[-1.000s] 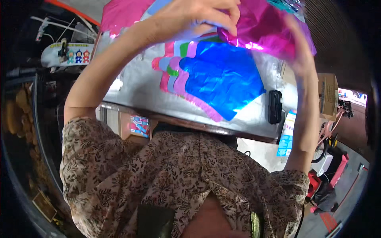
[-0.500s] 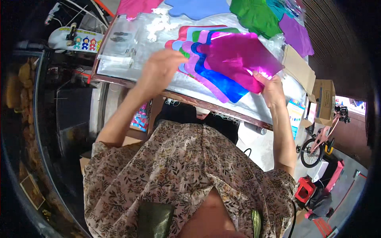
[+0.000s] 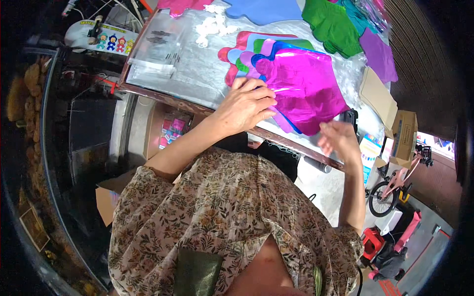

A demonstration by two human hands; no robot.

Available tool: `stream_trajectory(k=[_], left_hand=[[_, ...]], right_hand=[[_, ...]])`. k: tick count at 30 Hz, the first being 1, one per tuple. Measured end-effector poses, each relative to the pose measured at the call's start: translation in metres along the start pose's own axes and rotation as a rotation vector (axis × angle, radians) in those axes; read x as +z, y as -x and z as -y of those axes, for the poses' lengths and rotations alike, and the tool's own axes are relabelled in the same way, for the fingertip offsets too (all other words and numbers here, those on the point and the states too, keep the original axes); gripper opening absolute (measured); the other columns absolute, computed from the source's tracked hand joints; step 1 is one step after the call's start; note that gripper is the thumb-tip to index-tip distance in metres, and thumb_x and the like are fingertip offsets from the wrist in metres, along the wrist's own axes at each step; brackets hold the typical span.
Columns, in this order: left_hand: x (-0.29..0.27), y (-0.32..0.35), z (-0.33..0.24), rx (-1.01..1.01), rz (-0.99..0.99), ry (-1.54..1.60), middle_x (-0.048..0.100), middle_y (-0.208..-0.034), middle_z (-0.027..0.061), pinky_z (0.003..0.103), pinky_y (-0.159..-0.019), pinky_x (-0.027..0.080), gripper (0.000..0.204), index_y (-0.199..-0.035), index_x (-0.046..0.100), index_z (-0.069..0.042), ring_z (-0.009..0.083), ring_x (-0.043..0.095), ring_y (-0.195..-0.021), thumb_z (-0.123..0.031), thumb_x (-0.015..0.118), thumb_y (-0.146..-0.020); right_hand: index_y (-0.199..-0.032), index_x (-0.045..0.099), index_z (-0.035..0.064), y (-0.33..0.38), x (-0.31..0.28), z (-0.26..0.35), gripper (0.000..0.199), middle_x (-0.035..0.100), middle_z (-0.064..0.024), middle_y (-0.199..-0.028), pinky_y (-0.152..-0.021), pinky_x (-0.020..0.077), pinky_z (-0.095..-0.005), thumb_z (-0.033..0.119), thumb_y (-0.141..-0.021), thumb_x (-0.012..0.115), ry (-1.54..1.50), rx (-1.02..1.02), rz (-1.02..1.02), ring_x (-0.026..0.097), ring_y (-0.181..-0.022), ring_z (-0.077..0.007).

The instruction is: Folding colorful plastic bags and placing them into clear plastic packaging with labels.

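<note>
A flat magenta foil piece with a lobed outline (image 3: 308, 84), like an uninflated foil balloon, lies on top of a fanned stack. Beneath it show blue, lilac, green, pale blue and red (image 3: 231, 53) edges of similar shapes. My left hand (image 3: 247, 104) is at the stack's near left edge, its fingers bent together over the magenta foil's border; their tips are partly hidden. Off the foil's lower right corner, my right hand (image 3: 340, 140) is held apart from it, fingers spread, slightly blurred and empty.
The table (image 3: 192, 64) has a silvery covering and a dark wooden edge. White curled strips (image 3: 213, 25) lie at the back, beside a large blue foil (image 3: 264, 9). Green (image 3: 333, 29) and purple (image 3: 377, 54) foils lie back right. Cardboard (image 3: 377, 93) and a small black object (image 3: 350, 117) are at right.
My right hand has let go of the magenta foil, which now lies flatter and covers more of the blue one. My left hand has come down and right onto the stack's edge.
</note>
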State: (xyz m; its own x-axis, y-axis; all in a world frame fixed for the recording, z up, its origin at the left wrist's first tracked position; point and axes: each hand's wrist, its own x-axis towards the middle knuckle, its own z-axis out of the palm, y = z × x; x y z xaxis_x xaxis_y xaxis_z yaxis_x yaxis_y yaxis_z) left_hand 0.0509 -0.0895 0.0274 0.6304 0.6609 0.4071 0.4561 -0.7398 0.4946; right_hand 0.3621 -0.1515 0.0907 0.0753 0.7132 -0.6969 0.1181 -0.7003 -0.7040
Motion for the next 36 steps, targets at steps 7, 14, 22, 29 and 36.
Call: stream_trajectory(k=[7,14,22,29,36], left_hand=[[0.002,-0.001,0.001,-0.007,0.008,0.02,0.067,-0.116,-0.0011,0.041,-0.1,0.036,0.028,-0.107,0.074,-0.013,0.0213,0.054,-0.118,-0.028,0.074,-0.084],[-0.003,-0.005,-0.002,-0.023,-0.021,0.051,0.069,-0.114,0.001,0.04,-0.098,0.04,0.024,-0.105,0.074,-0.011,0.0225,0.058,-0.113,-0.023,0.075,-0.084],[-0.052,-0.107,0.031,0.09,-0.237,0.113,0.072,-0.102,0.0091,0.041,-0.084,0.052,0.013,-0.096,0.074,-0.005,0.0288,0.066,-0.091,-0.014,0.071,-0.087],[0.013,-0.329,0.11,0.293,-0.121,-0.132,0.073,-0.1,0.0153,0.043,-0.084,0.054,0.019,-0.099,0.074,-0.005,0.0339,0.069,-0.096,-0.02,0.069,-0.087],[0.12,-0.49,0.158,0.116,0.04,-0.417,0.073,-0.103,0.0156,0.048,-0.084,0.056,0.028,-0.106,0.075,-0.01,0.0354,0.07,-0.096,-0.024,0.069,-0.083]], right_hand=[[-0.126,0.06,-0.001,0.014,0.027,0.02,0.045,0.063,-0.0211,-0.128,-0.091,0.0543,-0.0429,0.022,-0.09,0.074,1.188,-1.006,-0.429,0.064,-0.113,-0.0341],[-0.134,0.058,0.0034,-0.01,0.024,0.001,0.054,0.05,-0.0179,-0.146,-0.113,0.037,-0.0497,0.02,-0.086,0.076,1.228,-0.899,-0.286,0.049,-0.132,-0.0386],[-0.133,0.059,0.0042,0.024,-0.03,0.055,0.05,0.051,-0.0137,-0.147,-0.114,0.0369,-0.0494,0.017,-0.087,0.074,1.137,-0.91,-0.374,0.05,-0.131,-0.0386],[-0.126,0.062,0.0028,0.029,-0.094,0.076,0.041,0.059,-0.0122,-0.138,-0.111,0.0407,-0.0508,0.011,-0.087,0.072,1.105,-0.9,-0.443,0.056,-0.125,-0.0373],[-0.117,0.065,0.0019,0.025,-0.137,0.082,0.036,0.065,-0.0103,-0.129,-0.106,0.0443,-0.0505,-0.001,-0.082,0.073,1.111,-0.947,-0.499,0.062,-0.116,-0.0341]])
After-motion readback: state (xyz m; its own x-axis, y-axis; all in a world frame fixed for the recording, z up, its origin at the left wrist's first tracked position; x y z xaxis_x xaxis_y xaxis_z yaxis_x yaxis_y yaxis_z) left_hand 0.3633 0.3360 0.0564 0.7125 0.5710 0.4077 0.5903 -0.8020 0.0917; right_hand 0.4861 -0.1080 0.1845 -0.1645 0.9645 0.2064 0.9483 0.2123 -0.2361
